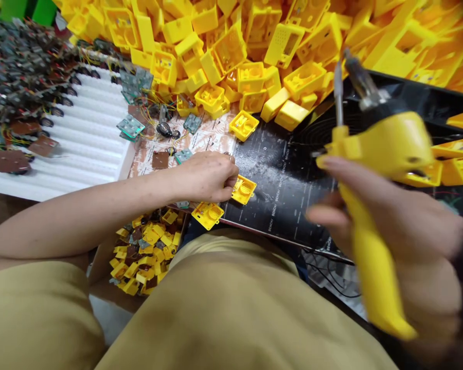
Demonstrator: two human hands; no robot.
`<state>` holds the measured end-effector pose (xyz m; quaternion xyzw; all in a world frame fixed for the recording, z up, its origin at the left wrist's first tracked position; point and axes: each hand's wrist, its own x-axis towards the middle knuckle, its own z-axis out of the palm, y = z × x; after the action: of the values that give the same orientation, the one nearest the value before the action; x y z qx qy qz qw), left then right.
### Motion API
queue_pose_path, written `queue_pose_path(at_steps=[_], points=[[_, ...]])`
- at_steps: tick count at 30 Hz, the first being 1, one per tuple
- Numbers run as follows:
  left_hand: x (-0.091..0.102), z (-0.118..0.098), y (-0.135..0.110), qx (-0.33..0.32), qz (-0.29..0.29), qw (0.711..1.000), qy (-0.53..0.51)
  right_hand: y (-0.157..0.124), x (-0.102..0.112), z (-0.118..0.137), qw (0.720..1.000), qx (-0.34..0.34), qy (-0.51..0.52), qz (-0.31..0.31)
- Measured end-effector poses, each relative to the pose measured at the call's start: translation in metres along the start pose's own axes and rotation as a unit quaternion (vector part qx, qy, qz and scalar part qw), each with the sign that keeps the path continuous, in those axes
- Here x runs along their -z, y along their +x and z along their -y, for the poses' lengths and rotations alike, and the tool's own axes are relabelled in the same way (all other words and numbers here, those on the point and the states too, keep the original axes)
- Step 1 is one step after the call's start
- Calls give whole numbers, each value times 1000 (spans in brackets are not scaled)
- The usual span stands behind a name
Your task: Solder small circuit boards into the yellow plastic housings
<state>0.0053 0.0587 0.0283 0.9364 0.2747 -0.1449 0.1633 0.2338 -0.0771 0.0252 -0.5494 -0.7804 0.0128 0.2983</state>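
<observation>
My left hand [212, 176] is closed at a small open yellow plastic case [245, 190] near the front edge of the bench, its fingers curled over the case's left side. A second yellow case [207, 215] lies just in front of that hand, at the bench edge. In my right hand [405, 226], raised on the right, is a yellow soldering gun [389, 144] with a metal feed tube beside its tip, both pointing away from me. The right hand is blurred by motion. Another open yellow case [244, 125] sits farther back on the bench.
Yellow cases [224, 51] are heaped along the back. At left, a white ridged foam tray [88, 118] carries many wired circuit boards. Loose green boards [130, 126] and a small black speaker [164, 129] lie beside it. Below the bench, a cardboard box [104, 280] holds assembled yellow cases.
</observation>
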Motion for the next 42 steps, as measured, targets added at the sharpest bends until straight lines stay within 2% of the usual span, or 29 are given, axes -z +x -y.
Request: queue_pose_path(at_steps=[3,7,9,11,15,17,19,23,25,28,30,34,36,37,39,41,42], points=[[-5,0,0,-3,-19,1000,1,44,-36,-15,997,70,-32,-21],[-8,-1,-3,-19,-37,999,-17,94,-85,-34,994,79,-76,24],[-5,3,-9,-29,-40,998,-48,105,-96,-38,991,84,-89,46],[1,12,-19,-27,-61,994,-89,104,-94,-38,989,100,-86,67],[12,37,-40,46,-133,982,-129,77,-66,-33,986,136,-48,86],[13,47,-43,79,-136,980,-119,65,-55,-32,987,139,-22,75],[10,52,-39,83,-117,985,-91,59,-53,-33,988,141,2,66],[5,48,-25,22,-56,998,-26,57,-69,-38,984,156,22,81],[7,43,-23,0,-46,999,-6,56,-77,-39,987,143,16,76],[10,32,-31,25,-94,995,30,54,-81,-35,993,110,-1,48],[7,24,-42,15,-128,990,57,53,-81,-30,994,101,-9,41],[-12,15,-64,-121,-154,979,57,52,-80,-25,991,116,-28,58],[-20,20,-74,-149,-183,971,23,52,-80,-25,988,131,-36,69],[-21,25,-78,-134,-204,970,5,52,-80,-26,987,140,-34,70],[-18,38,-82,-61,-232,971,-17,52,-80,-27,986,151,-12,66],[-14,54,-78,17,-236,972,-9,52,-79,-28,987,151,17,56],[-12,60,-74,36,-223,974,4,52,-79,-27,987,149,28,53]])
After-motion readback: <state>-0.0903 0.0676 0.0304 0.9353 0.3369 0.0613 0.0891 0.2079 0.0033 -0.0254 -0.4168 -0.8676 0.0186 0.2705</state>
